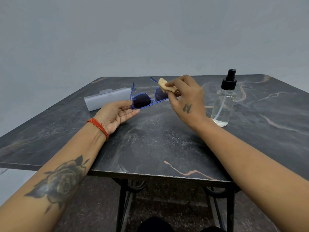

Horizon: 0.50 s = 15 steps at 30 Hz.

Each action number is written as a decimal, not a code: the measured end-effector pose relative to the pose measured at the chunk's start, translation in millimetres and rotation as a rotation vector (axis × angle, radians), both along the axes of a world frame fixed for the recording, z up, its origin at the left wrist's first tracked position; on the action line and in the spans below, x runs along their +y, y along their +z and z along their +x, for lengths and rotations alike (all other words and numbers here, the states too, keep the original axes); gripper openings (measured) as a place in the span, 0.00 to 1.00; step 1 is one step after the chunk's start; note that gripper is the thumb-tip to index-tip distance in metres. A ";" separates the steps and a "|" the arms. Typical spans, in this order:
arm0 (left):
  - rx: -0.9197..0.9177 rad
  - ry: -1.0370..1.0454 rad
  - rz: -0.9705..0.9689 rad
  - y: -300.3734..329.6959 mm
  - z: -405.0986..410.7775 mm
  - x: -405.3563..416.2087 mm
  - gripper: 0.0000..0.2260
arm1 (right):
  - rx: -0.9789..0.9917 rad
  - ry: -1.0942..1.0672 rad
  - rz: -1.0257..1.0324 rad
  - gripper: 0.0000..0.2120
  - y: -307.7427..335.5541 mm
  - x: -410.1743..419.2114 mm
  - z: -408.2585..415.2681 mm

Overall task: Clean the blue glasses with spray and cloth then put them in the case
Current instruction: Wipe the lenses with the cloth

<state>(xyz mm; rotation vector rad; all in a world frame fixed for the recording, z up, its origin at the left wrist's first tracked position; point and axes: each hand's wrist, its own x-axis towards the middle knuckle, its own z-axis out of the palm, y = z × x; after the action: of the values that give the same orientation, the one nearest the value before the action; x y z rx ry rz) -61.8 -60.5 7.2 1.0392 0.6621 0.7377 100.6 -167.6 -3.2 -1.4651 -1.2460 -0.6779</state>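
Wiping stage: spray looks done, casing is pending.
table [150,148]: carrying everything.
case [107,101]: lying closed, left of the glasses.
spray bottle [224,104]: standing upright, right of the glasses.
blue glasses [147,101]: hovering over the table, arms unfolded.
left hand [117,114]: pinching the glasses' left edge, other fingers relaxed.
right hand [185,96]: pinching the cloth [164,86], rubbing the right lens.
left to do: finishing wipe, folding, casing.

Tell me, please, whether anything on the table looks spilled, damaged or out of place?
Nothing stands out. The spray bottle stands upright, the case lies shut on the table, and no liquid shows on the top. The left hand holds the glasses while the right hand rubs one lens with the cloth.
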 end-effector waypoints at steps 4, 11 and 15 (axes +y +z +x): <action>0.002 0.003 -0.002 -0.2 0.2 -0.4 0.05 | -0.075 0.049 -0.031 0.04 -2.3 1.0 -2.6; -0.007 0.014 -0.014 0.6 -0.4 -0.6 0.04 | -0.151 0.099 -0.150 0.07 -6.0 1.2 -2.5; -0.003 0.013 -0.005 -0.3 -0.3 0.9 0.04 | -0.097 0.028 -0.169 0.08 -5.7 0.5 -1.8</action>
<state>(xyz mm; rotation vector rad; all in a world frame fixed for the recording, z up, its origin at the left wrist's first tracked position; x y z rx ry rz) -62.2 -59.6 6.9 1.0298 0.6682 0.7490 98.8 -167.1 -8.9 -1.5647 -1.4251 -0.6431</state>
